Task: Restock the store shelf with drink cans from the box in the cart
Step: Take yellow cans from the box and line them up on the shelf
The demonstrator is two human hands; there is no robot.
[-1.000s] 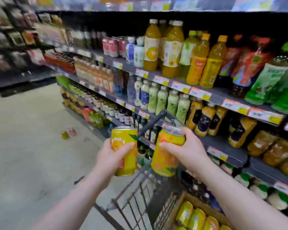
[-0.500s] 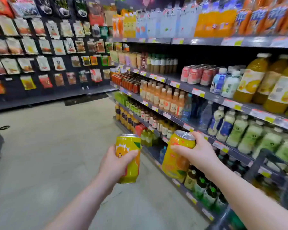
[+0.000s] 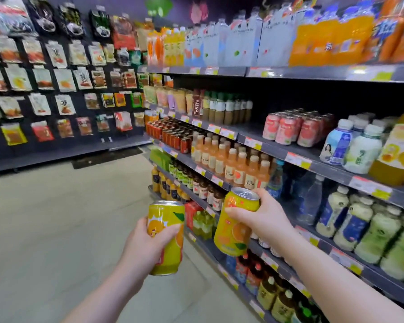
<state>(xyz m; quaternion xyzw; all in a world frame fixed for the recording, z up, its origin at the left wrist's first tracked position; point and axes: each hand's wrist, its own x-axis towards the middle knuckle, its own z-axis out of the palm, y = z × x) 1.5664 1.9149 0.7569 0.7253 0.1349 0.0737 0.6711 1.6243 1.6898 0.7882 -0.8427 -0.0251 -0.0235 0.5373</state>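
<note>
L hand (image 3: 145, 243) is clamping L can (image 3: 168, 229) mid-body; R hand (image 3: 264, 217) is gripping R can (image 3: 233, 231) near top; prob. full, stiff, slick.

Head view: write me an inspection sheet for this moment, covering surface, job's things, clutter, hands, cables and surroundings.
Surface: shelf rows stocked with bottles and pink cans.
Job's things: two yellow cans with orange pictures; left can roughly upright, right can tilted; cart and box not in view.
Clutter: nothing seen.
Hands: left hand grips the left can round its body; right hand grips the right can near its top.
Cables: nothing seen.
Surroundings: pale floor; snack packets hang on the far wall.
</note>
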